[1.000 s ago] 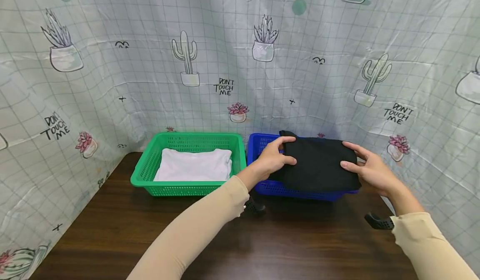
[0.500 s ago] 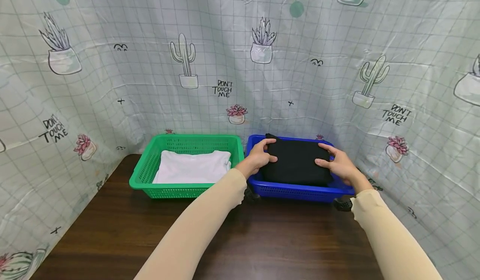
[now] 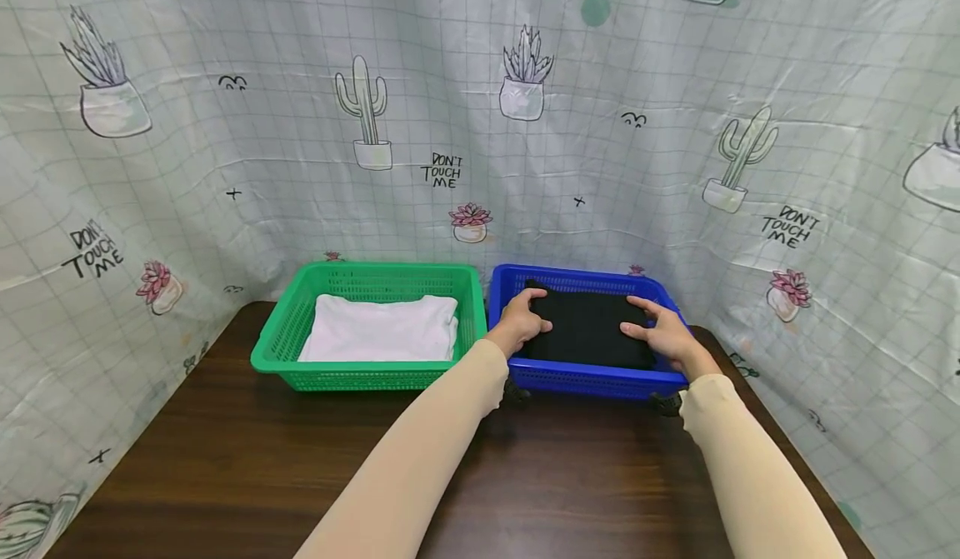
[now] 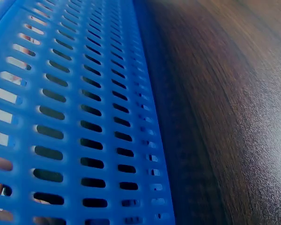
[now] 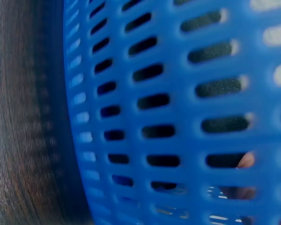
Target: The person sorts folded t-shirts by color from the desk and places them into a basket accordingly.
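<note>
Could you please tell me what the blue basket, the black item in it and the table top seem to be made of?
The blue basket looks like moulded plastic: evenly slotted walls with a slight sheen. The black item appears to be soft matte fabric, folded flat under the left hand and right hand. The table top looks like dark wood or a wood-grain laminate, streaked and faintly glossy; which one cannot be told.

Printed in black on the curtain (image 3: pixel 480 84) behind the table: "DON'T TOUCH ME". Seen three times: in the middle under a cactus picture (image 3: pixel 441 171), on the right near a pink flower (image 3: pixel 789 226), and on the left, bent by a fold (image 3: pixel 93 251). Nothing to read on the baskets or the clothes.
</note>
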`<state>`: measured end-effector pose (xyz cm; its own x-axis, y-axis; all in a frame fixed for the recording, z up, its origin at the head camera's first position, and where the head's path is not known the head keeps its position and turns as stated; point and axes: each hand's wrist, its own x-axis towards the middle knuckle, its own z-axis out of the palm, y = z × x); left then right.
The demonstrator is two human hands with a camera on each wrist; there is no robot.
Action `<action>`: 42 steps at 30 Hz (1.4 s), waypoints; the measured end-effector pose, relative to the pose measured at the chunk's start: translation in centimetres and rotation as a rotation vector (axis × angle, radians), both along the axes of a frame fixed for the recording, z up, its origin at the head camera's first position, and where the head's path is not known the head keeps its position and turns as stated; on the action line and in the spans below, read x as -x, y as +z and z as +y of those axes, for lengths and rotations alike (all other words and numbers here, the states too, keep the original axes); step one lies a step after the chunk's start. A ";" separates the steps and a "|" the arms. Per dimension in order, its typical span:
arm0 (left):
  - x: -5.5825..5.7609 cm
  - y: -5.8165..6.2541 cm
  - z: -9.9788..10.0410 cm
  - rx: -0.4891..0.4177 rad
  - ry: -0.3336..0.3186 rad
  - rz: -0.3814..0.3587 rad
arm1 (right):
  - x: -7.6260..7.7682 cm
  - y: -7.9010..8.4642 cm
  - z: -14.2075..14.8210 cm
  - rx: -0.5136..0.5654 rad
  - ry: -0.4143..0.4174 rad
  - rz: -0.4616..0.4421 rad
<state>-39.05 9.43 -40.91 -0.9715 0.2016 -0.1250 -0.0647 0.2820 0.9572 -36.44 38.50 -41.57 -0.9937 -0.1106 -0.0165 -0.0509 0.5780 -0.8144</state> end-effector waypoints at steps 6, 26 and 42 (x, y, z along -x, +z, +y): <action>1.0 -0.9 0.6 0.064 0.048 -0.040 | -0.1 -0.3 -0.1 -0.032 0.008 -0.010; -0.2 -0.8 0.4 0.295 0.008 -0.040 | 0.2 -0.4 -0.4 -0.212 0.107 -0.101; -0.7 0.0 0.3 0.442 -0.061 0.009 | 0.2 0.1 -0.8 -0.321 0.123 -0.186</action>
